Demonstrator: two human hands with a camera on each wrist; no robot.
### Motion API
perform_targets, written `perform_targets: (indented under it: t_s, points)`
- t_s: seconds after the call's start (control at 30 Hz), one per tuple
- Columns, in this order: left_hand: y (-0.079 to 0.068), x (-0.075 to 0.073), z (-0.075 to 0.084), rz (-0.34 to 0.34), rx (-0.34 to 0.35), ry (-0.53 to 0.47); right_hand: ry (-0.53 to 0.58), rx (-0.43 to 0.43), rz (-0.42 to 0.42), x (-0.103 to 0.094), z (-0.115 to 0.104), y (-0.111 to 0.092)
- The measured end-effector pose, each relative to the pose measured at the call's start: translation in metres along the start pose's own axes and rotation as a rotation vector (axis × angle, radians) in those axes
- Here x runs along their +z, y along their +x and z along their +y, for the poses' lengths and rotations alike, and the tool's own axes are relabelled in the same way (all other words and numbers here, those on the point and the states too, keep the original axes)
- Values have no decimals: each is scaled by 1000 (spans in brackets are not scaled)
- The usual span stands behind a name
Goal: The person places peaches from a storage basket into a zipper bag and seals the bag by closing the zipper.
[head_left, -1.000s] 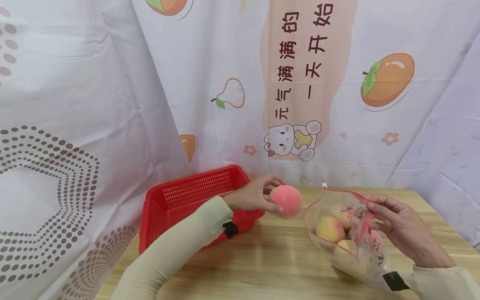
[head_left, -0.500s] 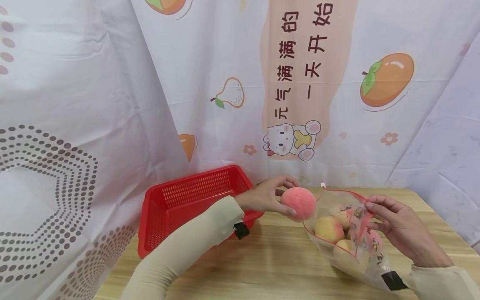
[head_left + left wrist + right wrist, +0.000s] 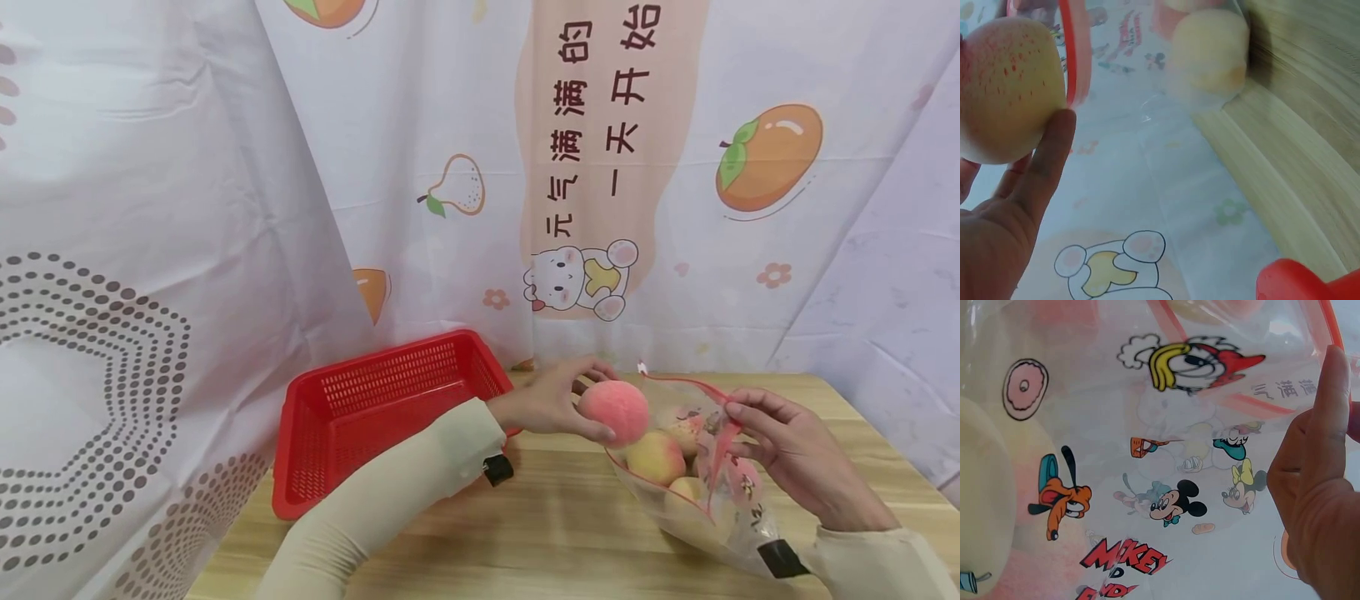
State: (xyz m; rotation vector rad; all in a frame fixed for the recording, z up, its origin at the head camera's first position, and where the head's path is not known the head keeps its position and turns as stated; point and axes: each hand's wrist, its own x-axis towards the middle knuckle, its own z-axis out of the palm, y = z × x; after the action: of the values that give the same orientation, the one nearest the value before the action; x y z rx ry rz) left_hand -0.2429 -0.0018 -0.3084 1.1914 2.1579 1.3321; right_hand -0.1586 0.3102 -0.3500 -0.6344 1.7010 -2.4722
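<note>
A pink peach [image 3: 615, 412] is gripped between the thumb and fingers of my left hand [image 3: 558, 400], right at the mouth of a clear zip bag. In the left wrist view this peach [image 3: 1007, 94] shows a yellow side with red specks, close to the bag's red edge. My right hand [image 3: 798, 450] pinches the red-edged rim of the bag [image 3: 727, 533] and holds its mouth apart. Inside lie several peaches [image 3: 654, 458], yellow and pink. Cartoon prints cover the bag's film [image 3: 1166, 506] in the right wrist view.
Left of the bag, a red plastic basket [image 3: 390, 357] with slotted walls stands on the wooden table [image 3: 555, 533]. A printed cloth [image 3: 450, 275] hangs along the back, and another curtain [image 3: 150, 208] hangs at the left.
My left hand has carried the peach rightward from near the basket to the bag's mouth. The right hand keeps its pinch on the rim, almost unmoved.
</note>
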Motion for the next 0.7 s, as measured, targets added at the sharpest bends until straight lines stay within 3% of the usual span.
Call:
perform_targets:
  t_s: [0.4, 0.7]
  points:
    - [9, 14, 3, 81, 42, 85, -7, -23, 21, 1, 0, -1]
    - [3, 7, -2, 132, 4, 126, -9, -30, 89, 4, 2, 0]
